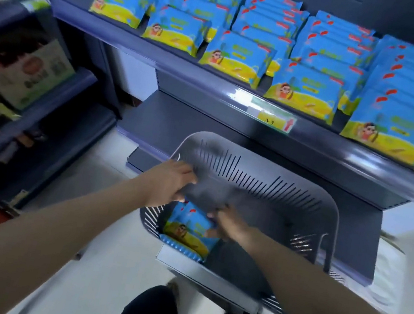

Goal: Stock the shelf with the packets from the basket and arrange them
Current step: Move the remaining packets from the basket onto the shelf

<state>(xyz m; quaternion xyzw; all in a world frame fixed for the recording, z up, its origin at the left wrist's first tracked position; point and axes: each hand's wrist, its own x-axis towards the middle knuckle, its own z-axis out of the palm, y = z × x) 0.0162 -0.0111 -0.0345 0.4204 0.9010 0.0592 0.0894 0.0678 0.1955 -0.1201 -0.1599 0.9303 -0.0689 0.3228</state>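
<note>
Left hand (169,184) and right hand (229,228) blurred at basket (270,193)

The basket (300,205) is open on top — its right half is bare. Packets (189,232), the left hand (166,185) and the right hand (227,227) crowd its left side. Above and behind the basket, packet rows (304,90) fill the shelf (237,92).

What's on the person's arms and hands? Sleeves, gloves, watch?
Both forearms bare to the frame edge, no sleeves in view. No gloves, watch or bands on the left hand or right hand. Both are motion-blurred, so small rings can't be ruled out.
</note>
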